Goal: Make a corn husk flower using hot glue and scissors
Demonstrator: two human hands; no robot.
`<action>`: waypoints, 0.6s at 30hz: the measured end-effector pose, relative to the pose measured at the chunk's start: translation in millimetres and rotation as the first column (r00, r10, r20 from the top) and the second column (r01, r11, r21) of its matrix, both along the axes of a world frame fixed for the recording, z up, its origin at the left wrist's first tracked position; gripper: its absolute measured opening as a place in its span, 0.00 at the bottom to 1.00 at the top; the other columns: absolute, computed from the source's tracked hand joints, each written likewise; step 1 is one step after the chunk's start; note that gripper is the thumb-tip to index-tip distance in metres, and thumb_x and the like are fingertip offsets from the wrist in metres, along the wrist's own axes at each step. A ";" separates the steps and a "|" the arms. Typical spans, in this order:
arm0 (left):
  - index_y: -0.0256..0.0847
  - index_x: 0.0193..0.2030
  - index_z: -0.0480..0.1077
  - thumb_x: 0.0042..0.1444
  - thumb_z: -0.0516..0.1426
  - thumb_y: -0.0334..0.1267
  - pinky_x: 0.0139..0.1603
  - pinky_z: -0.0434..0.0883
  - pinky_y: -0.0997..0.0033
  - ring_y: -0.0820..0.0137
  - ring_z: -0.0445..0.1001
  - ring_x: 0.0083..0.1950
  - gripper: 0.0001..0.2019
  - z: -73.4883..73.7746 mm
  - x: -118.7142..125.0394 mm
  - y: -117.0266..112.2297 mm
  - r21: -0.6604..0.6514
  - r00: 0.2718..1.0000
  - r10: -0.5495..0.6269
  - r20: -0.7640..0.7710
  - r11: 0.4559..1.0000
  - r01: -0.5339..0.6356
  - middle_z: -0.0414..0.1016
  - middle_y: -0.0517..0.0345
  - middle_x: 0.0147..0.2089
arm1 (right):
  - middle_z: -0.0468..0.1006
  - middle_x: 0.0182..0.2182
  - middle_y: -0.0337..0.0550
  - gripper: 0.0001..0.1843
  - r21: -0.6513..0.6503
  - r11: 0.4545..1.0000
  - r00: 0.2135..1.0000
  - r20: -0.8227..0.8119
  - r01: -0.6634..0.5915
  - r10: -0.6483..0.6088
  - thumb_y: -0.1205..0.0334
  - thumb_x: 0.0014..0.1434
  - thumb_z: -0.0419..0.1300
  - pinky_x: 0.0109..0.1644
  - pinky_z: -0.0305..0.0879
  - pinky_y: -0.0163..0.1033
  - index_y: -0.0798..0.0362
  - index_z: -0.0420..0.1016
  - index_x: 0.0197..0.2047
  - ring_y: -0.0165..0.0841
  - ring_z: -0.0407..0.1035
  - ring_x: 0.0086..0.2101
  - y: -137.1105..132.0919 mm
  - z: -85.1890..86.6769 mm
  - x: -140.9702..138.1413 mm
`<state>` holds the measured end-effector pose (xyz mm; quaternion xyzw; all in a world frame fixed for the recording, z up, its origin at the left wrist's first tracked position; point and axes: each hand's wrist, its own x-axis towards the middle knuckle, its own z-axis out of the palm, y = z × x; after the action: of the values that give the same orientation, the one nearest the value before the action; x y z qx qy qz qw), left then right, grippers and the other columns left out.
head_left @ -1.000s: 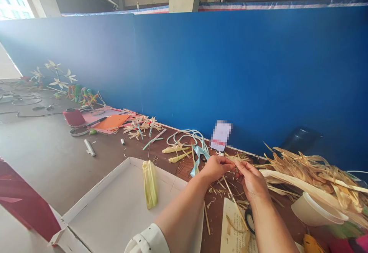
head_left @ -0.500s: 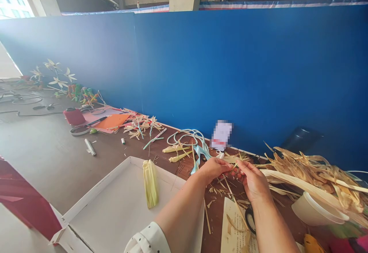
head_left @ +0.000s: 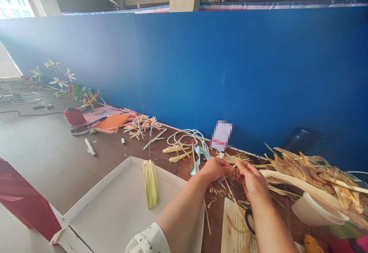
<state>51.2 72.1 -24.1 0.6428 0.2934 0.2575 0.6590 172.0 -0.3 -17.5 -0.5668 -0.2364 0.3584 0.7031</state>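
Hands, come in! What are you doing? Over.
Left hand, right hand: both pinching one husk strip. Husk pile close right. Scraps underneath, nothing blocking.

Craft workshop: husk-littered table (head_left: 48, 157)

Between the fingertips of the left hand (head_left: 214, 168) and right hand (head_left: 253, 182) sits a small pale scrap (head_left: 236, 167), pinched but too small to make out. Beyond the hands, a white card (head_left: 221, 135) leaning on the blue wall is blurred to blocks. Below the right wrist, black scissors (head_left: 248, 217) are half hidden by the forearm, and the printed paper sheet (head_left: 231, 226) under them runs off the bottom edge. Far right of the hands, green and pink blurred shapes (head_left: 351, 233) defy naming. Far left, a dark red box (head_left: 24, 203) is cut by the frame.
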 end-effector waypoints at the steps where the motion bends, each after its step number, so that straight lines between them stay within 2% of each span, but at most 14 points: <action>1: 0.36 0.33 0.77 0.42 0.63 0.47 0.27 0.61 0.74 0.77 0.60 0.24 0.16 -0.4 -0.3 0.1 0.008 1.000 -0.005 0.010 1.000 0.005 0.72 0.58 0.26 | 0.68 0.18 0.33 0.17 0.000 1.000 1.000 -0.002 0.007 -0.007 0.54 0.35 0.73 0.19 0.57 0.28 0.52 0.75 0.27 0.23 0.59 0.19 0.1 -0.6 1.4; 6: 0.36 0.35 0.77 0.46 0.60 0.54 0.31 0.63 0.74 0.76 0.63 0.27 0.22 0.4 -1.5 0.6 -0.011 0.994 0.010 0.112 1.000 -0.009 0.71 0.58 0.29 | 0.70 0.20 0.33 0.17 0.000 1.000 1.000 -0.009 0.006 -0.006 0.55 0.34 0.74 0.20 0.58 0.26 0.52 0.77 0.28 0.22 0.58 0.20 -0.6 1.2 3.1; 9: 0.35 0.35 0.76 0.42 0.63 0.52 0.30 0.61 0.75 0.78 0.62 0.26 0.20 0.8 0.8 0.2 -0.085 0.981 0.040 0.192 0.996 -0.024 0.70 0.59 0.27 | 0.73 0.23 0.34 0.17 -0.009 1.000 1.000 -0.008 -0.024 0.024 0.54 0.34 0.74 0.21 0.58 0.27 0.52 0.78 0.28 0.22 0.58 0.21 -1.1 3.4 -0.7; 12: 0.33 0.30 0.74 0.38 0.65 0.48 0.28 0.57 0.75 0.79 0.60 0.24 0.19 2.2 3.4 -1.0 -0.141 0.967 0.079 0.240 0.989 -0.046 0.67 0.61 0.22 | 0.75 0.24 0.35 0.16 -0.021 0.999 0.999 -0.009 -0.046 0.046 0.54 0.35 0.73 0.21 0.58 0.27 0.51 0.78 0.28 0.22 0.59 0.21 -1.3 5.5 -5.0; 18: 0.33 0.26 0.72 0.37 0.66 0.47 0.26 0.54 0.75 0.79 0.58 0.22 0.17 10.1 2.3 -3.5 -0.156 0.961 0.091 0.261 0.986 -0.051 0.65 0.62 0.19 | 0.77 0.26 0.35 0.15 -0.020 0.999 0.999 -0.033 -0.040 0.040 0.55 0.34 0.73 0.22 0.58 0.28 0.48 0.80 0.29 0.24 0.61 0.22 -1.7 8.6 -8.5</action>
<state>53.5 68.6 -14.0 0.5408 0.2432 0.3430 0.7285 163.5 -2.0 -8.9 -0.5634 -0.2326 0.3840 0.6936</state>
